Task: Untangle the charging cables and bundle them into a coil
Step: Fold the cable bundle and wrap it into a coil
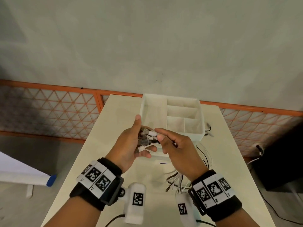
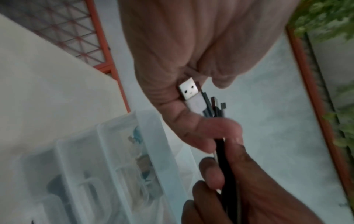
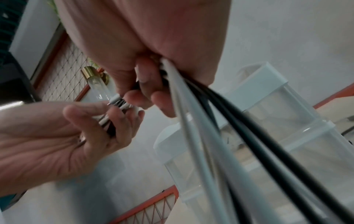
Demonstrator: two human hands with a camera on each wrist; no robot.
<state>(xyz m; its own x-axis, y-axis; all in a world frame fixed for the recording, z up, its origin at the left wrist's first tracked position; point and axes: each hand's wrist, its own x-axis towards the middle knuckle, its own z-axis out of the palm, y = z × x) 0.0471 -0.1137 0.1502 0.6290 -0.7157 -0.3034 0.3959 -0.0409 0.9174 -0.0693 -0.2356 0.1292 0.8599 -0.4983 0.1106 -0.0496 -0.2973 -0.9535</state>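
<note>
At the centre of the head view, the left hand (image 1: pixel 129 143) cups a cluster of plugs (image 1: pixel 146 139), its fingers curled under them and the thumb raised. The right hand (image 1: pixel 177 148) pinches the cables (image 3: pixel 201 121) just behind the plugs, fingers closed round the black and white strands. From there the cables trail down to the lower right of the frame, onto the counter (image 1: pixel 101 154). A white divided box (image 1: pixel 193 136) stands on the counter just behind the hands.
</note>
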